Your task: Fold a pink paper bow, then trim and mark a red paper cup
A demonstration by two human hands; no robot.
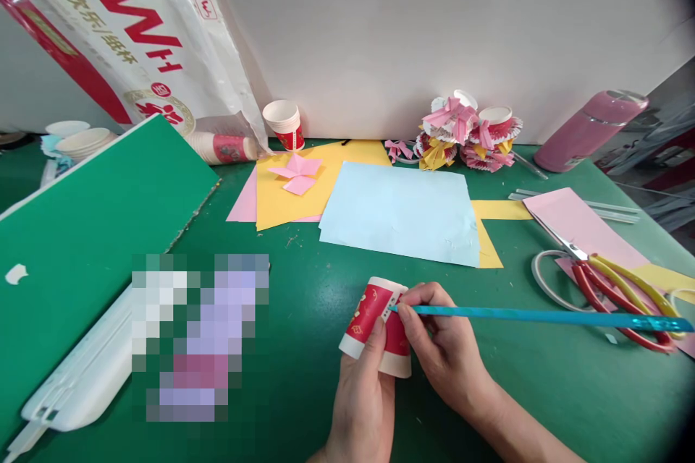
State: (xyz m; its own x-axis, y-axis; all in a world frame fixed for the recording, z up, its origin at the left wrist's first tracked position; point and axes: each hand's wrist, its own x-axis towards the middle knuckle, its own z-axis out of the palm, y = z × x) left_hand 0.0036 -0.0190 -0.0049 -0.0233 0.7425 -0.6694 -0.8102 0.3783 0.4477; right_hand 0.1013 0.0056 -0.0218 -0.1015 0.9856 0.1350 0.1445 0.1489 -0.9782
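Low in the middle of the head view, my left hand (366, 391) is closed round a red and white paper cup (369, 307), held tilted with its wide rim down. The thumb presses on the cup's side. My right hand (442, 347) pinches a long blue pencil-like stick (515, 314) near its thin end. That end meets the cup's printed side, close to the left thumb. The stick runs to the right and grows wider toward a shiny end. Whether its tip leaves a mark cannot be made out.
Blue paper (402, 210) and yellow paper (282, 192) lie behind the hands. Red and yellow-handled scissors (613, 296) are at right. Decorated cups (491, 134), a pink bottle (589, 132), a spare cup (283, 123), a plastic bag (146, 36), a green board (124, 188) and a glue gun (90, 369) surround them.
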